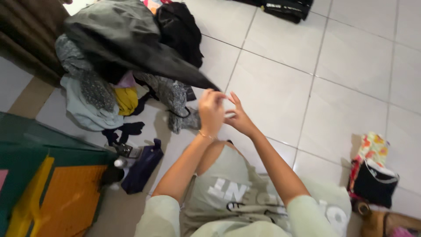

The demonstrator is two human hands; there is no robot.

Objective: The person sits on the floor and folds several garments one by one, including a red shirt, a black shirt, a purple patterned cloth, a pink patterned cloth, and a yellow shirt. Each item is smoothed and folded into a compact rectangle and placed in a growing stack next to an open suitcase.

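My left hand (211, 109), with a thin bracelet at the wrist, is raised in front of me. Its fingertips are at the pointed corner of a large dark grey garment (127, 44) that stretches back over a clothes pile (94, 94). Whether the fingers grip that corner is unclear. My right hand (239, 117) is just beside it, fingers spread, holding nothing. A pale green garment with white printed letters (232, 193) lies across my lap below both forearms.
The pile holds grey, yellow and black clothes (180, 30). A navy pouch (142, 169) and a small bottle lie on the white tiled floor (333, 74). A green and orange plastic piece (48, 184) stands at left. Folded clothes (373, 173) sit at right, dark folded ones (285, 8) at the top.
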